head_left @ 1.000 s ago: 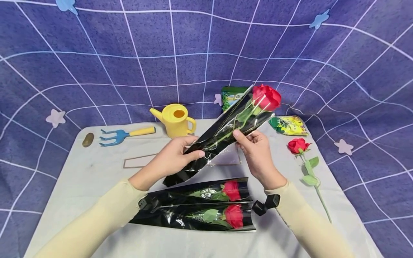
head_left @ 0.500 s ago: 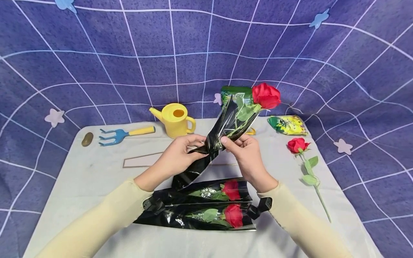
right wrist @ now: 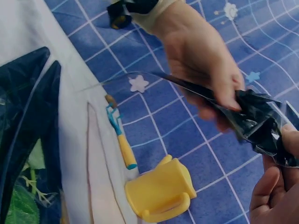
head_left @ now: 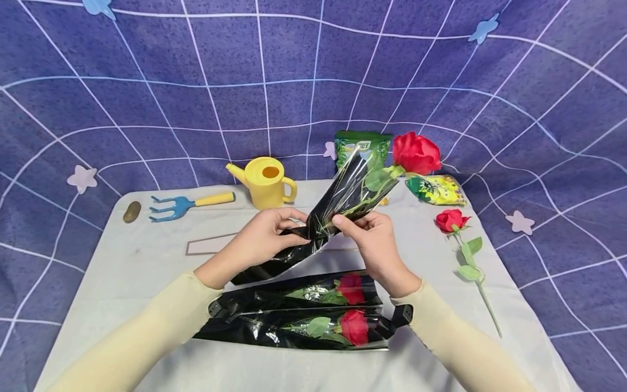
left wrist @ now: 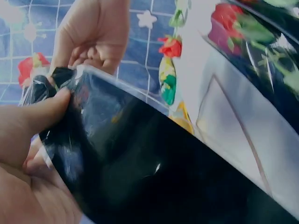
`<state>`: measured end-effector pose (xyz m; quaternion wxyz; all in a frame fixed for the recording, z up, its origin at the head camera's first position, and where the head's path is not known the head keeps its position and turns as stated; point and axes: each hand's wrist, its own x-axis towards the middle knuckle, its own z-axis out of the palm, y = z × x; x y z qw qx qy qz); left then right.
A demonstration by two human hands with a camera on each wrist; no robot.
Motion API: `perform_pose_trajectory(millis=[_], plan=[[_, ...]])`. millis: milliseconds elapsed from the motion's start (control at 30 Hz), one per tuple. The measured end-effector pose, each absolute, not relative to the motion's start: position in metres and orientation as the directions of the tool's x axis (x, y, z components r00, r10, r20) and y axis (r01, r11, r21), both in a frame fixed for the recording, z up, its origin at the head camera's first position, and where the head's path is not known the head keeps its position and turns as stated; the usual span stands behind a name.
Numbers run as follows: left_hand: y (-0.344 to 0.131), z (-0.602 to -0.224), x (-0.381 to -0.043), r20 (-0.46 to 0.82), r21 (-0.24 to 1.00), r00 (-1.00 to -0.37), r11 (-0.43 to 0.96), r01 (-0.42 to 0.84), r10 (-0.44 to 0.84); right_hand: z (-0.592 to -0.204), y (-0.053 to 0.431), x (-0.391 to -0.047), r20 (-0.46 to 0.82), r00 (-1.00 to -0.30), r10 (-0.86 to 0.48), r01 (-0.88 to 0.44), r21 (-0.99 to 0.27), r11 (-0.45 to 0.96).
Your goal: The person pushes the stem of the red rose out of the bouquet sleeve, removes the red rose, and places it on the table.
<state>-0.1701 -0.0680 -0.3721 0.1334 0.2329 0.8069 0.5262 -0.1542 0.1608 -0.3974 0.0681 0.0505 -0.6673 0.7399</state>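
A red artificial rose [head_left: 417, 153] stands in a black flower sleeve [head_left: 343, 190] with a clear front, its head out past the open end. Held aslant above the table, the sleeve is bunched and creased near its middle. My left hand [head_left: 266, 237] pinches it there, thumb on top. Just to the right, my right hand [head_left: 374, 239] grips the sleeve around the stem. In the left wrist view the black lower end of the sleeve [left wrist: 154, 158] hangs flat. Below my hands lie two sleeved roses, an upper one [head_left: 351, 288] and a lower one [head_left: 354, 328].
A loose rose [head_left: 452, 220] lies at the right, near a yellow-green packet [head_left: 438, 190]. Behind stand a green packet [head_left: 362, 144] and a yellow watering can [head_left: 264, 182]. A blue hand rake [head_left: 178, 208] and a brown stone [head_left: 131, 212] lie at left. A pale flat strip [head_left: 210, 245] is partly hidden.
The sleeve has gone from smooth to bunched in the middle, and the rose head now sticks out past its edge. My right hand has moved left, closer to my left hand.
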Motion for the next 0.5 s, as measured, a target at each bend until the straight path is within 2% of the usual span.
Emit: perform_pose_trajectory(millis=[200, 367, 500], plan=[[-0.084, -0.372, -0.170, 0.070, 0.809, -0.834, 0.458, 0.368, 0.548, -0.391, 0.172, -0.163, 0.141, -0.989, 0.032, -0.145, -0.965, -0.220], [-0.084, -0.367, -0.171, 0.091, 0.820, -0.811, 0.419, 0.391, 0.578, -0.389, 0.169, -0.162, 0.129, -0.992, 0.015, -0.128, -0.958, -0.257], [-0.079, -0.364, -0.171, 0.120, 0.844, -0.820, 0.378, 0.381, 0.560, -0.393, 0.164, -0.161, 0.140, -0.990, 0.001, -0.137, -0.965, -0.222]])
